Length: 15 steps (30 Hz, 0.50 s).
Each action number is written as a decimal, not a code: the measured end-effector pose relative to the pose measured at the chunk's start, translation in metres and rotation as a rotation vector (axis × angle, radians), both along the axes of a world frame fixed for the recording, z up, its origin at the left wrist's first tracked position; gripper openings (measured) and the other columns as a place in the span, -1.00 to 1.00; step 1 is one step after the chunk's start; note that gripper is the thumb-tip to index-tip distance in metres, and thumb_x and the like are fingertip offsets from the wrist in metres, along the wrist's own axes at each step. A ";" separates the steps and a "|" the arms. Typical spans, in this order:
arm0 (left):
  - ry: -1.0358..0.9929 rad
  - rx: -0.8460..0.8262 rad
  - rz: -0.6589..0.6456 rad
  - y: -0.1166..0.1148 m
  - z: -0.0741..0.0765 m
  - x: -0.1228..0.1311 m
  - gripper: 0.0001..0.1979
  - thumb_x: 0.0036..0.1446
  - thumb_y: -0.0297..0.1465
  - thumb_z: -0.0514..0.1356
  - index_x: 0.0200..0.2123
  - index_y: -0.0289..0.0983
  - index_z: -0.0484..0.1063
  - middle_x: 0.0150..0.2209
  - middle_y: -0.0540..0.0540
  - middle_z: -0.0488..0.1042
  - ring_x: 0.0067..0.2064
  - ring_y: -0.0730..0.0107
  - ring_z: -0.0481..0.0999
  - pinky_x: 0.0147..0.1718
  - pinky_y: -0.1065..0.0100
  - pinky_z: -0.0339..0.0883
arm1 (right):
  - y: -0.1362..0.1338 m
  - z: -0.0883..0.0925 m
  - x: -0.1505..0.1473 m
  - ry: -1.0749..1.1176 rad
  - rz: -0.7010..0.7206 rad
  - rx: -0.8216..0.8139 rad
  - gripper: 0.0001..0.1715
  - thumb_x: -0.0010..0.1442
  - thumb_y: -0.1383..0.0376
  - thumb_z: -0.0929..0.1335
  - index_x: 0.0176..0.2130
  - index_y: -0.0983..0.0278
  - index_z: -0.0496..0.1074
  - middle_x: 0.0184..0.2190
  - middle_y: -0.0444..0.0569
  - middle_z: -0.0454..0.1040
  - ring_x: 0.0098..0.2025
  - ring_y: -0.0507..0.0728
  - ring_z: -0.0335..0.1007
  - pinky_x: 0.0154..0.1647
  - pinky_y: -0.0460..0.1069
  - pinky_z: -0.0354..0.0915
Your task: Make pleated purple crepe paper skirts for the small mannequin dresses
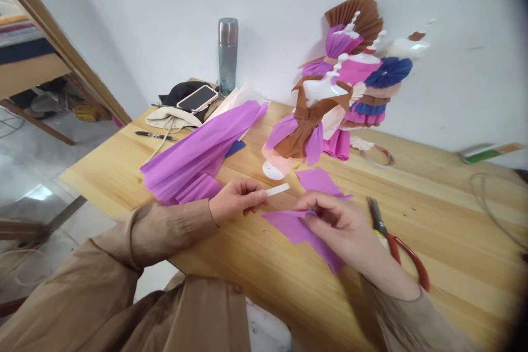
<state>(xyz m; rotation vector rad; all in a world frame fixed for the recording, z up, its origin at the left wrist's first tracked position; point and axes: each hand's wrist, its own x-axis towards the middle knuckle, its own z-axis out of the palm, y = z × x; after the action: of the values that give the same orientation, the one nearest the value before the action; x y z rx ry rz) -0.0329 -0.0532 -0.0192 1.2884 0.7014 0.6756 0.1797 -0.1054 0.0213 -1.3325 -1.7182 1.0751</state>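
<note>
My left hand [241, 197] is closed, pinching a short white strip [278, 190] between thumb and fingers; it looks like tape. A little to the right, my right hand [336, 223] is closed on the gathered top edge of a purple crepe paper piece [297, 228], which hangs down over the table. Another purple paper piece [317, 180] lies flat just behind that hand. Scissors [394, 242] with red handles rest beside my right wrist, over something yellow that is mostly hidden.
Small dress forms in brown and purple paper [307, 132] stand against the wall. Large purple sheets [202, 154], a pen [154, 136], a phone [198, 98] on cloth bags and a steel flask [228, 58] are on the left. A green object [482, 155] lies far right.
</note>
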 end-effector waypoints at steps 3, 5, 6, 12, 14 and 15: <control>0.011 -0.019 -0.040 0.000 -0.001 0.000 -0.47 0.04 0.07 0.26 -0.43 -0.37 0.44 -0.66 0.10 0.27 -0.66 0.65 0.16 -0.63 0.48 -0.02 | 0.000 0.003 0.007 0.046 -0.052 -0.006 -0.89 0.06 0.25 0.39 -0.45 0.24 0.44 -0.54 -0.13 0.40 -0.51 0.02 0.26 -0.51 -0.09 0.19; 0.034 -0.041 -0.065 -0.001 0.000 -0.001 -0.46 0.02 0.07 0.28 -0.44 -0.36 0.42 -0.66 0.10 0.28 -0.66 0.65 0.15 -0.64 0.48 -0.03 | 0.000 0.003 0.011 0.078 -0.093 -0.010 -0.86 0.07 0.21 0.41 -0.44 0.24 0.44 -0.55 -0.14 0.38 -0.52 0.01 0.24 -0.52 -0.10 0.17; 0.045 -0.047 -0.078 -0.001 0.000 -0.001 -0.45 0.01 0.08 0.28 -0.44 -0.36 0.42 -0.66 0.10 0.28 -0.66 0.65 0.15 -0.64 0.49 -0.02 | 0.000 0.002 0.012 0.087 -0.104 -0.015 -0.83 0.08 0.19 0.42 -0.43 0.24 0.45 -0.55 -0.14 0.37 -0.53 0.00 0.23 -0.53 -0.10 0.16; 0.027 -0.050 -0.137 0.000 0.003 -0.004 -0.36 0.04 0.16 0.20 -0.33 -0.39 0.51 -0.55 -0.01 0.39 -0.53 0.56 0.32 -0.55 0.47 0.19 | 0.001 0.002 0.009 0.033 -0.116 -0.013 -0.73 0.07 0.14 0.43 -0.54 0.23 0.42 -0.61 -0.16 0.36 -0.57 0.00 0.20 -0.54 -0.08 0.18; 0.012 -0.047 -0.152 0.001 0.003 -0.005 -0.35 0.04 0.16 0.20 -0.31 -0.39 0.52 -0.52 -0.04 0.42 -0.52 0.54 0.35 -0.52 0.46 0.23 | 0.002 0.003 0.008 0.007 -0.128 -0.006 -0.73 0.06 0.13 0.42 -0.54 0.23 0.42 -0.61 -0.14 0.39 -0.57 0.01 0.22 -0.54 -0.07 0.20; 0.007 -0.049 -0.157 0.001 0.003 -0.005 -0.34 0.04 0.17 0.20 -0.30 -0.39 0.53 -0.51 -0.05 0.43 -0.51 0.53 0.36 -0.51 0.46 0.24 | 0.003 0.004 0.007 -0.004 -0.135 -0.001 -0.73 0.07 0.13 0.42 -0.54 0.23 0.43 -0.60 -0.14 0.40 -0.56 0.01 0.23 -0.54 -0.07 0.21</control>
<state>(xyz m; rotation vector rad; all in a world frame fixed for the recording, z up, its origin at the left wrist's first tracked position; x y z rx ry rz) -0.0378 -0.0523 -0.0161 1.2860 0.6115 0.5237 0.1867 -0.1026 0.0251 -1.4305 -1.6065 0.9980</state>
